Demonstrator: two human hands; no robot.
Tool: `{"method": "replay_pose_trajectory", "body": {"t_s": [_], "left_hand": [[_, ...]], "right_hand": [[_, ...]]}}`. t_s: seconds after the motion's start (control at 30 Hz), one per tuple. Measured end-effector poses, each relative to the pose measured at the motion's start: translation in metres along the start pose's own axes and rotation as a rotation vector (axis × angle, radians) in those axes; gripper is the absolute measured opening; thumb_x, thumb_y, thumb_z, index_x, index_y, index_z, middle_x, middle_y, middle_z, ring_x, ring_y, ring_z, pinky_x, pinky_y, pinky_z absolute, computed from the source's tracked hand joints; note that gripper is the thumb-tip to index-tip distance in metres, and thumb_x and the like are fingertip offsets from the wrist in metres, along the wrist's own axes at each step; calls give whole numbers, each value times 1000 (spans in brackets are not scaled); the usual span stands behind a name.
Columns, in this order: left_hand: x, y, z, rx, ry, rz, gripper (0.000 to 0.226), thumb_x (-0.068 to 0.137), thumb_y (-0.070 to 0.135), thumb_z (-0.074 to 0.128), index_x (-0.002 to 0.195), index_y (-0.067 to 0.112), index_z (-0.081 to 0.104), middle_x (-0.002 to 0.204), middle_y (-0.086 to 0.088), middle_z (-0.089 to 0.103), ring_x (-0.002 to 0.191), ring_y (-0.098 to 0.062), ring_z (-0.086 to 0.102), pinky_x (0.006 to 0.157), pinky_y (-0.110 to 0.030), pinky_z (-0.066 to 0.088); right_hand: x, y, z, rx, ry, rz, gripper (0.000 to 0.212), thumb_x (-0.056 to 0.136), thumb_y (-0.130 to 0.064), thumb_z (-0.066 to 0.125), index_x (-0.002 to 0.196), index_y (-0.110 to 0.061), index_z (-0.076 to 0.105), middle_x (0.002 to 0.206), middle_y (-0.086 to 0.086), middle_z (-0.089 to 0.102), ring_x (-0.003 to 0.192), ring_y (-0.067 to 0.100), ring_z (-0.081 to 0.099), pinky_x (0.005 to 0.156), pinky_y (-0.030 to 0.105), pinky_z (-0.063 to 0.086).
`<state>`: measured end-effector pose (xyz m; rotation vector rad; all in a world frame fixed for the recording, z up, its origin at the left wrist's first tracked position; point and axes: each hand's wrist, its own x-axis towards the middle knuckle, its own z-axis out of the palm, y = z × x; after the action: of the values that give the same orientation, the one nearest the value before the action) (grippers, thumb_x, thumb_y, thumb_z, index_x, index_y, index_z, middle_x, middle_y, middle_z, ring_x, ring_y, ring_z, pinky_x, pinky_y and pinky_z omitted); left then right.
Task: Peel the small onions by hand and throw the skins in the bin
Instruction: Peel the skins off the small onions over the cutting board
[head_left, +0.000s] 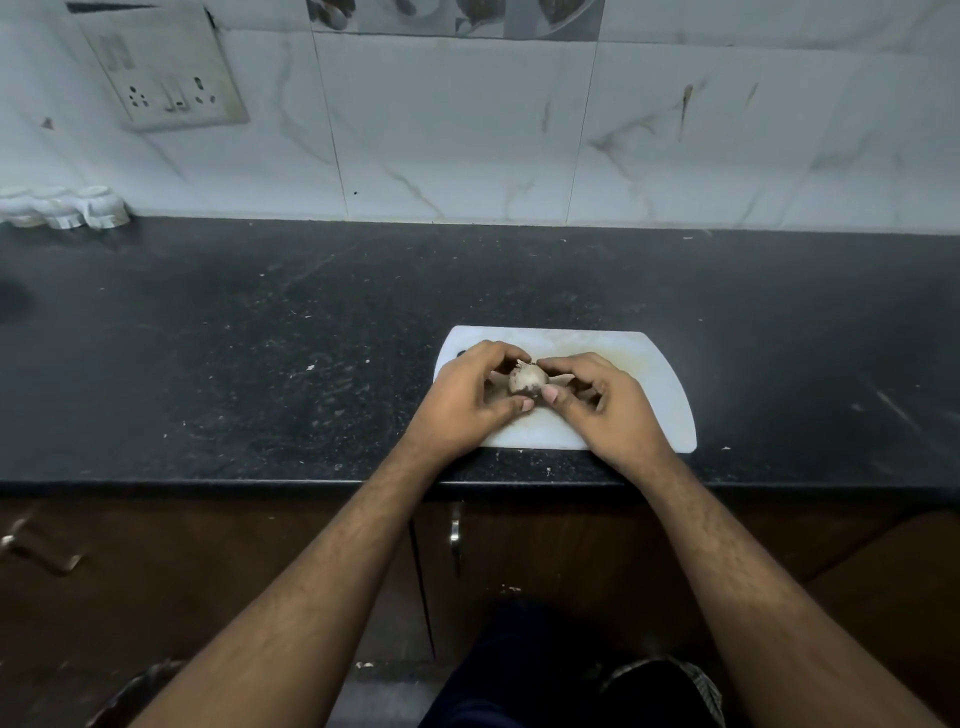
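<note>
The onion (527, 378) is held just above the cutting board (660, 395), over the board's left half, between the 2 hands. Both hands reach it equally; neither is nearer.

The left hand (467, 397) curls around the onion's left side, with the thumb under its near edge and the fingers arched over the far side. The right hand (597, 402) pinches at the onion's right side: the thumb tip presses the near right edge, and the forefinger meets the pointed tip at the top. Both hands have their fingers bent onto the onion; neither is spread flat.

The onion's long axis appears to run from the near left to the far right across the board, with the pointed end toward the board's far edge. The coming pull of skin therefore likely starts at that point, under the right forefinger.

Hard to make out:
- Pale scraps beside the onion on the board may be loose skin; this is uncertain.
- The onion's underside and left face are covered by fingers.
- No bin is identifiable, and no other onions show.
</note>
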<state>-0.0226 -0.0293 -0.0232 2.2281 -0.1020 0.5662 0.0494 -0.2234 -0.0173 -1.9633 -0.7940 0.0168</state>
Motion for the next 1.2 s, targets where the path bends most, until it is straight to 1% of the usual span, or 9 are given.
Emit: {"method": "replay_pose_trajectory", "body": {"t_s": [0.17,0.37,0.57,0.7,0.87,0.93,1.07,1.13,1.2], "left_hand": [[-2,1,3,87,-32,69,46,87,17,80,127,12,59,122,3,61,110,-11,59,94,-21,47],[-1,2,6,163,-47,124,40,91,19,75,126,11,58,118,5,55,106,-7,52,89,-10,43],[0,3,6,100,-97,81,29,94,19,73,114,19,53,119,4,67,104,-3,58,93,-29,51],[2,2,7,116,-107,64,30,93,25,73,105,29,46,115,3,71,101,-12,63,99,-46,49],[0,3,7,93,-94,58,25,98,29,69,103,32,45,115,0,71,99,-18,64,93,-43,51],[-1,1,7,75,-91,54,20,99,30,67,109,25,51,112,4,71,98,-16,64,98,-45,49],[0,3,6,63,-103,39,41,100,28,67,139,22,55,121,8,72,104,-10,68,99,-33,50],[1,4,6,50,-105,12,39,99,26,67,137,22,60,113,12,73,99,-3,66,99,-32,48],[1,3,5,36,-101,-12,34,99,26,67,132,24,63,106,18,72,97,-3,66,105,-41,47]], "right_hand": [[-2,-3,2,-31,28,-38,24,96,-21,68,119,-27,71,113,-17,67,96,3,63,81,12,45],[1,-12,13,149,146,21,7,89,-20,77,95,-22,73,96,-6,73,88,13,67,80,22,53],[4,-16,25,76,256,37,10,87,-18,79,96,-20,75,94,-10,71,86,7,65,77,16,53],[1,-16,26,-55,298,-11,4,90,-17,75,94,-18,74,91,-11,68,83,1,62,72,7,45],[3,-15,26,-124,274,-50,2,94,-17,69,93,-17,71,90,-12,63,81,-1,58,71,7,41],[4,-14,26,-146,260,-63,3,95,-16,67,94,-16,70,91,-10,63,83,4,58,75,16,45],[6,-13,27,-161,234,-60,6,98,-16,63,95,-16,69,92,-11,59,92,14,57,80,24,46],[7,-12,27,-177,199,-56,8,99,-17,61,96,-17,68,94,-11,59,93,13,56,79,24,44],[7,-9,26,-168,166,-60,8,100,-18,59,96,-18,67,94,-11,59,93,12,56,78,21,42]]}}
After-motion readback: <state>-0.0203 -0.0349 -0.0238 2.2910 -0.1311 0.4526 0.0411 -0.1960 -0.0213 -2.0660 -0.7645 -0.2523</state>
